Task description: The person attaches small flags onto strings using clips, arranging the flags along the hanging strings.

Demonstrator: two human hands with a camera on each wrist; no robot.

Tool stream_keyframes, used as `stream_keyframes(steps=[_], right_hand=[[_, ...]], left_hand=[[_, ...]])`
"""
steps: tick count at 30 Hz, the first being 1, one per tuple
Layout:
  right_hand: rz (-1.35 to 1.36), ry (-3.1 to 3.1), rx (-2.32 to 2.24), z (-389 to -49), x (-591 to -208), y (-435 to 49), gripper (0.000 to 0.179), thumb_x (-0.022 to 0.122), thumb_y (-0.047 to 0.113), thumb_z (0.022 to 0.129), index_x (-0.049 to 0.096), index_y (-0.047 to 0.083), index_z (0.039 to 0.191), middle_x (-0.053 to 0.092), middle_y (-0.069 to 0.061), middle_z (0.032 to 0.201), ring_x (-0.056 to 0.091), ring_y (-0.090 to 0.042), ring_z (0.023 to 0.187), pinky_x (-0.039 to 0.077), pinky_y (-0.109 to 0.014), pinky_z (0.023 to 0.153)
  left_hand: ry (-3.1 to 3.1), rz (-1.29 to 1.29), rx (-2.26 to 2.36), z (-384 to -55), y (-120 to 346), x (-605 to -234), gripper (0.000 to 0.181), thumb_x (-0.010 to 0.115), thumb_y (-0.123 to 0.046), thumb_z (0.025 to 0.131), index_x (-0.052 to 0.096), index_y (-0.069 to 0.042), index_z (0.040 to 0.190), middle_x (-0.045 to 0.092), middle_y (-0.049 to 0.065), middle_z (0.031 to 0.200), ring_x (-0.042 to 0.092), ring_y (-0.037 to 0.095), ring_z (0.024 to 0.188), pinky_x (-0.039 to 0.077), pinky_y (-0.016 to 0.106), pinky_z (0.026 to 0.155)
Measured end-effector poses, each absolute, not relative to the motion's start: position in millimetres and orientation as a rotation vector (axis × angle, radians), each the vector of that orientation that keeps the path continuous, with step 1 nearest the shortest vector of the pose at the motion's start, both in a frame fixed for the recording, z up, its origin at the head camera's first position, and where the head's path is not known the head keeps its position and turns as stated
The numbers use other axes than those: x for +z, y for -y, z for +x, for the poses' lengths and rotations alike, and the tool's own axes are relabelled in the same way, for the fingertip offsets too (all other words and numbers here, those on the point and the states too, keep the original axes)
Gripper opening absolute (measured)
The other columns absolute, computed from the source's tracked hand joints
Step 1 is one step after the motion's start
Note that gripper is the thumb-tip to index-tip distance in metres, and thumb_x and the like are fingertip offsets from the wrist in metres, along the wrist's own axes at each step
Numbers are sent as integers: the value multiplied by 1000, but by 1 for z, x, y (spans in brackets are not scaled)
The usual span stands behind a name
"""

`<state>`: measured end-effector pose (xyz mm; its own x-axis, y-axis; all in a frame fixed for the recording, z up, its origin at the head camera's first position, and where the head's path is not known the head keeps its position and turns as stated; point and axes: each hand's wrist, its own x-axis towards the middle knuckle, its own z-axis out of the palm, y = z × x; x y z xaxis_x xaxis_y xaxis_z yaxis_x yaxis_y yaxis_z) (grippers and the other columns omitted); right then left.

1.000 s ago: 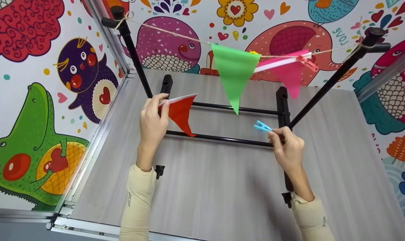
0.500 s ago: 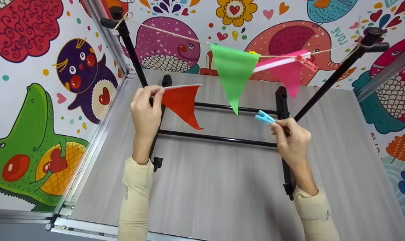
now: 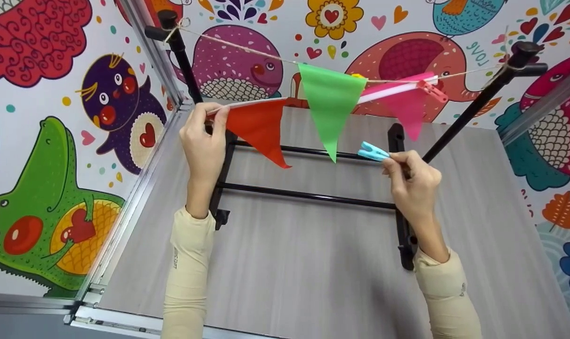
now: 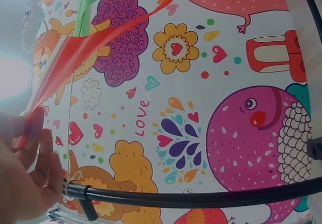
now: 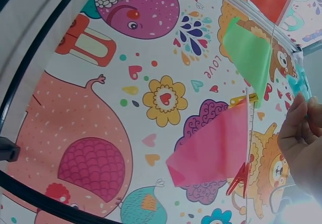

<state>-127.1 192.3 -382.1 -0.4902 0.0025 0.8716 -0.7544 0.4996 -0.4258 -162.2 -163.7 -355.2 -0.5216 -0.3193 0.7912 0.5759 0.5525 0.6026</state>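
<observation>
My left hand (image 3: pixel 204 141) pinches the top left corner of a red triangular pennant (image 3: pixel 259 125), whose white upper edge slants up to the right and whose tip hangs down. In my right hand (image 3: pixel 413 186), thumb and fingers pinch the end of a light blue clothespin (image 3: pixel 373 151). A string (image 3: pixel 238 46) runs above both hands. From it hang a green pennant (image 3: pixel 332 103) and, to its right, a pink pennant (image 3: pixel 410 106). A red clothespin (image 3: pixel 432 91) and a partly hidden yellow clothespin (image 5: pixel 243 100) sit at the pink pennant's top edge.
A black stand holds the string between its left post (image 3: pixel 186 70) and right post (image 3: pixel 478 103). Its lower crossbars (image 3: pixel 308 195) span above the grey wood-grain table (image 3: pixel 285 273). Cartoon-printed walls (image 3: pixel 332 28) and a metal frame edge (image 3: pixel 139 197) surround it.
My left hand has risen with the red pennant, bringing its edge nearer the string and the green pennant. My right hand has also risen a little with the blue clothespin.
</observation>
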Motion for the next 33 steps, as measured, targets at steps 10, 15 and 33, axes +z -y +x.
stream_keyframes(steps=[10,15,33], right_hand=[[625,1821,1074,-141,-360,-188,15,74,-23,80,66,-11,83,69,-17,69,60,4,67,47,-8,67],[637,1797,1110,-146,-354,-187,15,71,-25,81,65,-12,84,68,-19,69,60,4,67,49,-9,66],[607,1817,1030,-157,-341,-186,14,76,-19,82,66,-9,83,69,-17,68,60,-2,62,45,-6,67]], left_hand=[[1796,-174,-1155,-170,164,-345,14,72,-7,97,67,6,95,70,14,84,59,25,72,45,23,73],[1773,-143,-1231,-175,165,-339,14,74,-8,96,69,5,93,68,11,80,55,16,69,42,21,70],[1776,-59,-1308,-181,162,-325,13,67,-9,101,65,3,95,50,-6,74,46,7,68,33,23,67]])
